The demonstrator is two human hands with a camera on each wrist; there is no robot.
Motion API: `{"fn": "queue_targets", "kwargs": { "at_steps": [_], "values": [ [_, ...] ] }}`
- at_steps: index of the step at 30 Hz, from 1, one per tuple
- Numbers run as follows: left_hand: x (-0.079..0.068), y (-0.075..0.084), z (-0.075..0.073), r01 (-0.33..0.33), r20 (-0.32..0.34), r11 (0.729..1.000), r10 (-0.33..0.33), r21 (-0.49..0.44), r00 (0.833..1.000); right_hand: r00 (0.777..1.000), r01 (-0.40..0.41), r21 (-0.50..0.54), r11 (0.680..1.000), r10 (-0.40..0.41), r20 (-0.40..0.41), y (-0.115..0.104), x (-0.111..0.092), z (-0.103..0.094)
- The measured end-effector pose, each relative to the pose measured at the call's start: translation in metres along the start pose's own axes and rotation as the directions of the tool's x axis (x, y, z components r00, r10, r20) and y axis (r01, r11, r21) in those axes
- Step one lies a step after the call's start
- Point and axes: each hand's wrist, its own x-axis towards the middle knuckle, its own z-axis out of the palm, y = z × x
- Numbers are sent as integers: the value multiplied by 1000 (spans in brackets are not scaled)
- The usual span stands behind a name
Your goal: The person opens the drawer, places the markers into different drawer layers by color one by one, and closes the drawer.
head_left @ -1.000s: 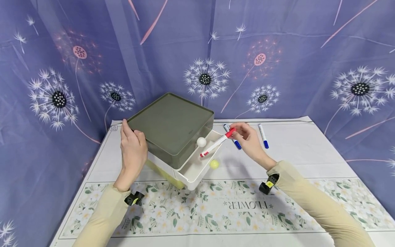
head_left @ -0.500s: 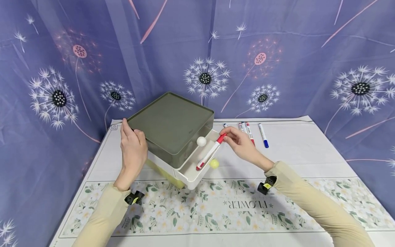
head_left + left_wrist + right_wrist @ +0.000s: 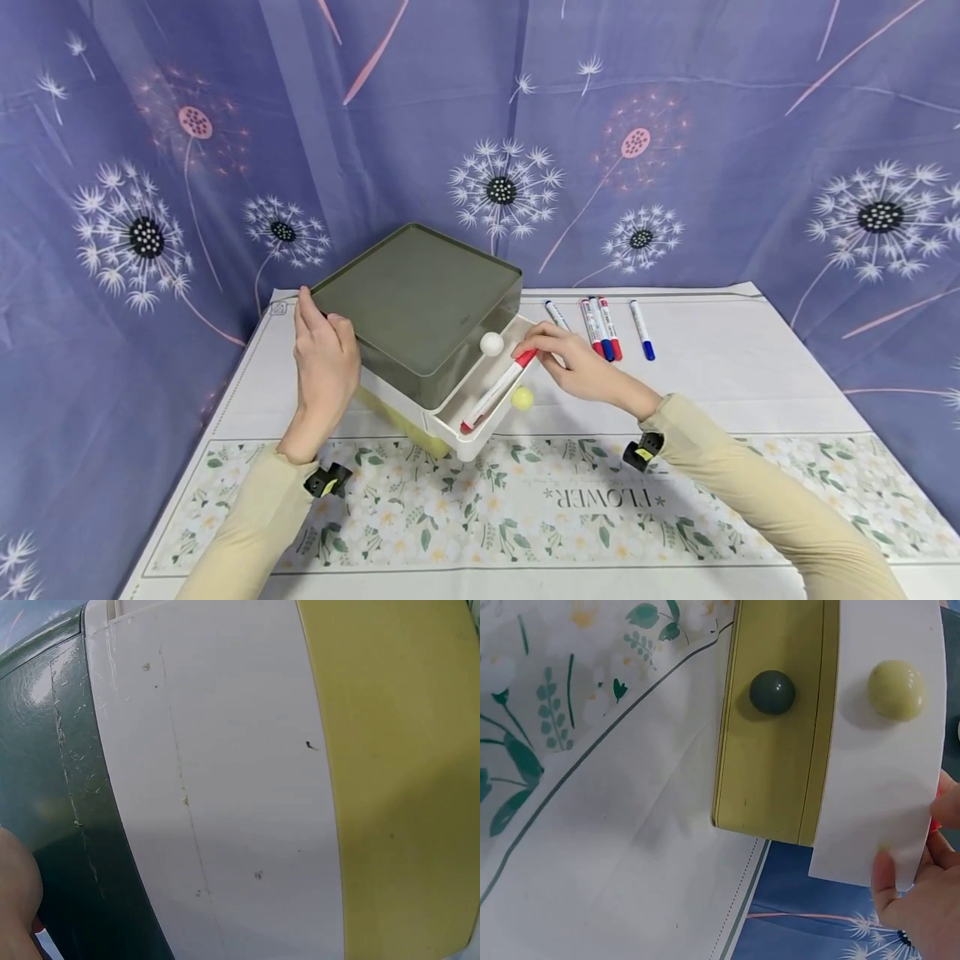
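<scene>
A small stacked drawer unit stands on the table, with a dark green top section (image 3: pixel 420 300), a white drawer (image 3: pixel 489 368) pulled out below it and a yellow section (image 3: pixel 405 750) underneath. My right hand (image 3: pixel 573 362) pinches a red-and-white marker (image 3: pixel 495 393) by its red cap end. The marker slants down inside the white drawer, its other end near the drawer's front left corner. In the right wrist view, a thumb rests near the white drawer front (image 3: pixel 877 795). My left hand (image 3: pixel 324 367) rests against the unit's left side, fingers extended along the green edge.
Right of the unit lie a blue-capped marker (image 3: pixel 642 330), a cluster of red and blue markers (image 3: pixel 602 329), and another marker (image 3: pixel 556 313) partly behind my right hand. Round knobs stick out: white (image 3: pixel 491 343), yellow (image 3: pixel 897 691), dark green (image 3: pixel 772 692). A patterned curtain (image 3: pixel 390 125) hangs behind.
My right hand has moved left and toward me, lowering the red marker into the white drawer and uncovering the markers on the table. The left hand has stayed put.
</scene>
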Motion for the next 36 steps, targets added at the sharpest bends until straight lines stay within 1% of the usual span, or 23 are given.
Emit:
{"fn": "queue_targets", "kwargs": {
  "at_steps": [4,10,15,18,26,31,36],
  "values": [
    [0,0,0,2,1,1000,-2,-1,1000,999,37,-21,999,-36,31,-1,1,3],
    [1,1,1,-7,-2,1000,7,-1,1000,996,83,-142,986,-76,55,-5,2,6],
    [1,1,0,-8,-1,1000,8,-2,1000,996,59,-232,971,-41,82,-8,2,8],
    [1,1,0,-8,0,1000,8,-3,1000,995,37,-259,965,-13,95,-8,1,9],
    [1,0,1,-12,-1,1000,12,-7,1000,995,16,-301,954,15,100,-10,1,8],
    [1,0,1,-15,-7,1000,15,-6,1000,995,15,-312,950,16,97,-10,1,9],
    [1,0,1,-11,-8,1000,11,3,1000,996,12,-304,953,14,84,-9,0,9]
  ]
}}
